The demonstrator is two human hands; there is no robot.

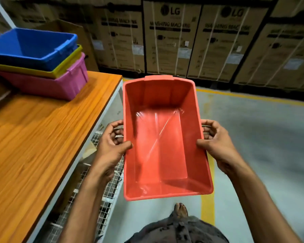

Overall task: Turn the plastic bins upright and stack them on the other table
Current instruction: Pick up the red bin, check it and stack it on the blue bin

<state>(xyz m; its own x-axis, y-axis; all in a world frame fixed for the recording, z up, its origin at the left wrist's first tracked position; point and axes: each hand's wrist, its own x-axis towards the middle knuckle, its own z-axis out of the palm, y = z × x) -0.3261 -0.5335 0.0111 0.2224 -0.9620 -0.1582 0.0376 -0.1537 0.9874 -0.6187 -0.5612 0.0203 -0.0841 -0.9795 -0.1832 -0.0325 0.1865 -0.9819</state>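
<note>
A red plastic bin (165, 141), rectangular and empty, sits upright in mid-air to the right of the desk (42, 137). At the far left on the desk, three upright bins are nested: blue bin (32, 44) on top, yellow bin (68, 62) in the middle, pink bin (60, 85) at the bottom.

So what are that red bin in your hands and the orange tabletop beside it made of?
The red rectangular bin looks like moulded plastic: glossy, with light glinting off its smooth floor and a rolled rim. The orange tabletop shows wood grain with a slight sheen, so it is probably laminate or varnished wood; which one cannot be told.
</note>
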